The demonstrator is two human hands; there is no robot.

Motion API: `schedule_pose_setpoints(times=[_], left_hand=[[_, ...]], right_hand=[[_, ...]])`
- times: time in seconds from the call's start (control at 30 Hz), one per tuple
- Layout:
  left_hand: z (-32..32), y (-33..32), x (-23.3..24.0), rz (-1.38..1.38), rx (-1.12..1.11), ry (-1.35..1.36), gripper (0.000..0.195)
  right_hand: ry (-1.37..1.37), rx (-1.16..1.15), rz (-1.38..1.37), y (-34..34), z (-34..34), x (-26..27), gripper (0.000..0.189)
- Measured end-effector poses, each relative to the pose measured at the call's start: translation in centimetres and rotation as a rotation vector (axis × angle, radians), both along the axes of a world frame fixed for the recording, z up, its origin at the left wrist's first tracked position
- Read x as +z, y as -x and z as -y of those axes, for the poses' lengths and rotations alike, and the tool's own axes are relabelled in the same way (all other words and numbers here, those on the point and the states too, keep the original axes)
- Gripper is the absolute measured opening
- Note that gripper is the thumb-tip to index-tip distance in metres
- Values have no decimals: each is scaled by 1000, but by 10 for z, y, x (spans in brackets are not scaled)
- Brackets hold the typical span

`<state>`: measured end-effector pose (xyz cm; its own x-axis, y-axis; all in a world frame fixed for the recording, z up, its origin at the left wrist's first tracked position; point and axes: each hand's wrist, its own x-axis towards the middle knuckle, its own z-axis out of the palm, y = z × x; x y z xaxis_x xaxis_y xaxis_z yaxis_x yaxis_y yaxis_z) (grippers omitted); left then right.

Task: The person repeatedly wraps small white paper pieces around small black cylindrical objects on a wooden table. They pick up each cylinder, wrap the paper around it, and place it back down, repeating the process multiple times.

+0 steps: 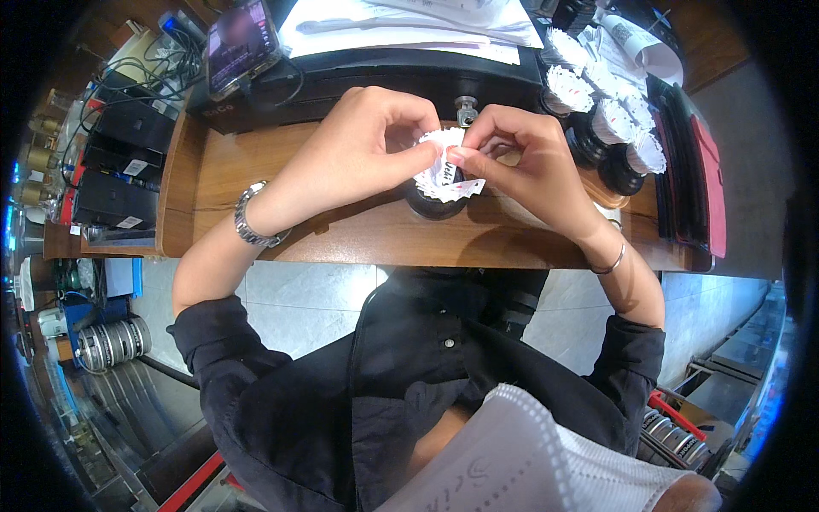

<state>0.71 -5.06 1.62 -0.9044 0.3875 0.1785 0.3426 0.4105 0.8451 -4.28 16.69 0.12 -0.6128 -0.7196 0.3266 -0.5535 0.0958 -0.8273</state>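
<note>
A round black holder (436, 206) stands on the wooden desk (358, 233), filled with a ring of small white paper packets (441, 185) that bear print. Over its left side, my left hand (377, 137) pinches at the packets with thumb and forefinger; a metal-link watch is on that wrist. My right hand (521, 150), with a thin bangle at the wrist, grips a packet between thumb and fingertip at the holder's upper right. The fingertips of both hands nearly meet. The curled fingers partly hide the packets' far side.
Several filled black holders (585, 144) stand at the right, beside dark folders and a red folder (707, 185). Behind my hands is a black cash drawer (307, 96) with a key in its lock, papers (409, 32) on top and a phone (243, 48). Black boxes (118, 166) and cables lie left.
</note>
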Motion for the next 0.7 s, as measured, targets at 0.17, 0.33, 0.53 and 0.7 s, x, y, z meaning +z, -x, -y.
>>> schedule_pose_setpoints(times=[0.17, 0.33, 0.53, 0.7], left_hand=[[1, 0, -1, 6, 6, 26, 14], [1, 0, 1, 25, 50, 58, 14], [1, -2, 7, 18, 26, 116, 14], [2, -2, 7, -3, -10, 103, 16]], right_hand=[[-44, 4, -22, 0, -1, -2, 9], [-186, 5, 36, 0, 1, 10, 11], [-25, -156, -298, 11, -10, 89, 11], [-86, -370, -749, 78, 25, 158, 20]])
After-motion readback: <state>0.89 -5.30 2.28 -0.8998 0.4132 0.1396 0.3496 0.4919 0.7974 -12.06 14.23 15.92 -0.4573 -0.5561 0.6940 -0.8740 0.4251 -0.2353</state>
